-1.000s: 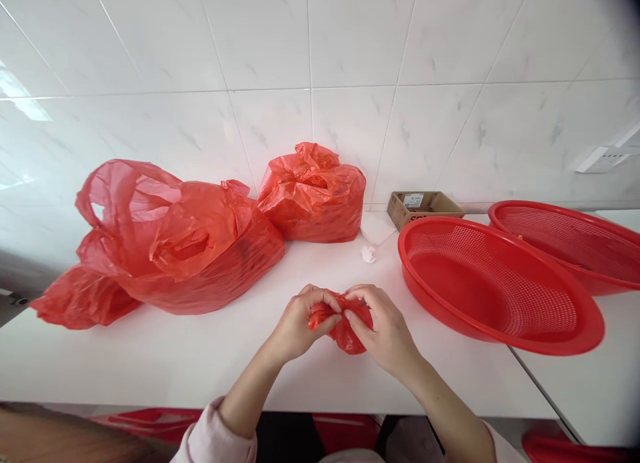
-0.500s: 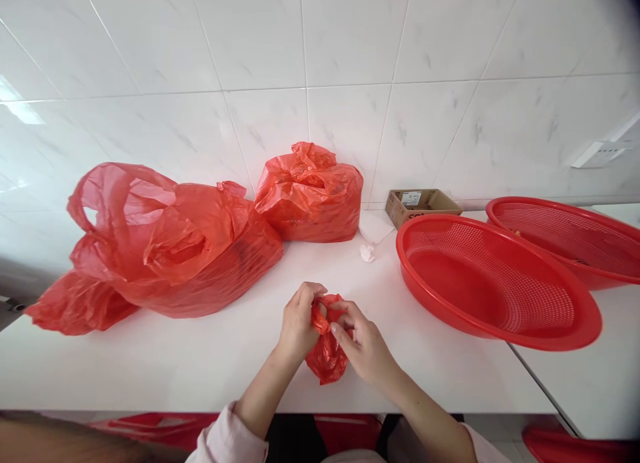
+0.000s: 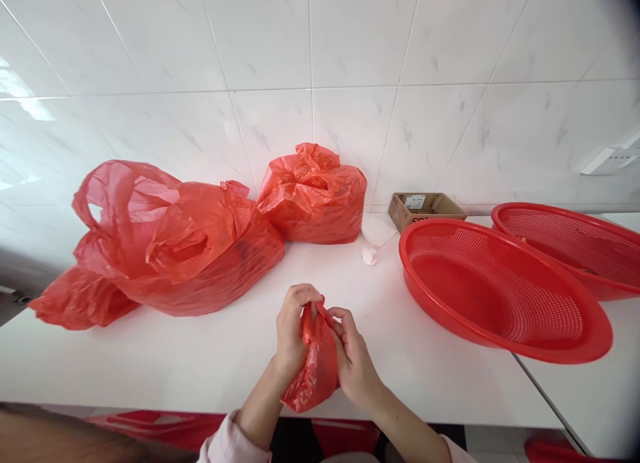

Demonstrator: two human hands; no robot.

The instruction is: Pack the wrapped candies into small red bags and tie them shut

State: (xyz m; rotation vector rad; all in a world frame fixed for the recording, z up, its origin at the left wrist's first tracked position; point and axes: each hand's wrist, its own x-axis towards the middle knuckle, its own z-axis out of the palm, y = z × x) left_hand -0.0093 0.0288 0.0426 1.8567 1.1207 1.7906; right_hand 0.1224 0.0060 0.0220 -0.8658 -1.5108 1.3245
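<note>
A small red plastic bag [image 3: 318, 366] hangs bunched between my two hands, close to the front edge of the white table [image 3: 220, 356]. On its left side, my left hand [image 3: 294, 326] is closed round the gathered top of the bag. My right hand [image 3: 354, 356] pinches the opposite side of the same top, its fingers curled and pressed together. The lower part of the bag droops toward me. What lies inside it, if anything, cannot be seen.
Big red plastic bags [image 3: 225, 276] stand at the left, with another full bag [image 3: 320, 206] against the tiled wall. A cardboard box [image 3: 425, 206], crumpled tissue [image 3: 369, 255], red perforated basin [image 3: 450, 303] and second red basin [image 3: 560, 229] are at the right.
The small bag's loose part has swung down and to the left and looks longer. Both hands keep their hold on its top, and my left hand has shifted slightly left.
</note>
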